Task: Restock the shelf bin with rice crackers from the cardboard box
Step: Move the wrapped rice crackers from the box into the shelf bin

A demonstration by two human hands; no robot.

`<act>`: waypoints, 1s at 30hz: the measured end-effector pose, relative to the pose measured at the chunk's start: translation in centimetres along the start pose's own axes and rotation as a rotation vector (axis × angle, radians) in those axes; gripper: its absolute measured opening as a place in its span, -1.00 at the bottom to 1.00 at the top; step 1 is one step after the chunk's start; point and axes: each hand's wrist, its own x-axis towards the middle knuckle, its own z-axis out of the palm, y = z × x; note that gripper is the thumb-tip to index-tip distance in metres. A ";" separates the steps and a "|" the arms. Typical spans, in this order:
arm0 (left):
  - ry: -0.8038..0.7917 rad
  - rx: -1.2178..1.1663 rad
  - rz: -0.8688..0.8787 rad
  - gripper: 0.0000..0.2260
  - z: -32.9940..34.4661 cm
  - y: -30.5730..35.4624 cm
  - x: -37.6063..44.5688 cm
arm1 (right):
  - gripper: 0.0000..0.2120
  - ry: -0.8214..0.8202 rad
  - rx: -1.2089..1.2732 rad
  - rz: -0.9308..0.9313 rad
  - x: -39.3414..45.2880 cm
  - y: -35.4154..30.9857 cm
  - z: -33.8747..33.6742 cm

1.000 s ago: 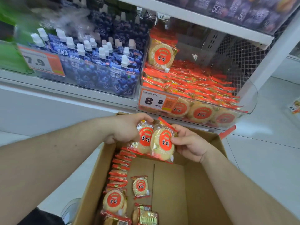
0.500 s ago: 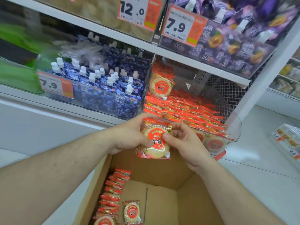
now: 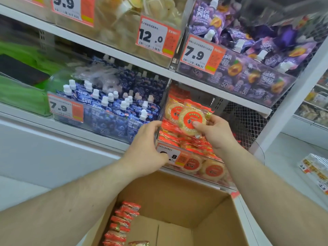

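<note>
Both hands were up at the clear shelf bin (image 3: 215, 161). The right hand (image 3: 215, 132) pinched a rice cracker packet (image 3: 191, 121) between thumb and fingers, holding it upright above the packets heaped in the bin, just in front of another upright packet (image 3: 173, 112). The left hand (image 3: 148, 148) gripped the bin's front left corner, partly covering its price tag (image 3: 174, 158). Below the forearms stood the open cardboard box (image 3: 174, 194), a row of crackers (image 3: 122, 222) along its left wall. Blue spouted pouches (image 3: 113, 110) filled the neighbouring bin.
</note>
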 end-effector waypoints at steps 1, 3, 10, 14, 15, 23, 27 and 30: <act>-0.016 -0.002 -0.022 -0.26 0.1 -0.2 0.2 | -0.79 0.020 -0.030 0.004 1.0 0.2 0.5; -0.080 -0.060 -0.082 -0.20 0.2 -0.4 0.4 | -0.74 0.037 -0.081 0.019 2.6 0.8 1.5; -0.115 -0.166 -0.149 -0.20 0.5 -0.5 0.6 | -0.81 0.198 -0.278 0.053 4.1 1.8 4.6; -0.117 -0.174 -0.155 -0.21 0.5 -0.6 0.6 | -0.73 0.217 -0.446 0.080 4.3 1.5 6.1; -0.116 -0.165 -0.155 -0.21 0.5 -0.6 0.7 | -0.71 0.218 -0.499 0.094 4.4 1.5 6.5; -0.111 -0.119 -0.149 -0.24 0.5 -0.2 0.5 | -0.64 0.151 -0.573 0.138 4.5 1.9 7.2; 0.119 0.229 0.014 -0.50 0.8 -0.9 0.5 | -0.29 0.126 -0.450 0.126 3.9 2.0 6.2; 0.073 0.244 0.174 -0.71 0.8 -0.7 -0.1 | -0.23 0.218 -0.579 0.027 1.8 1.6 5.1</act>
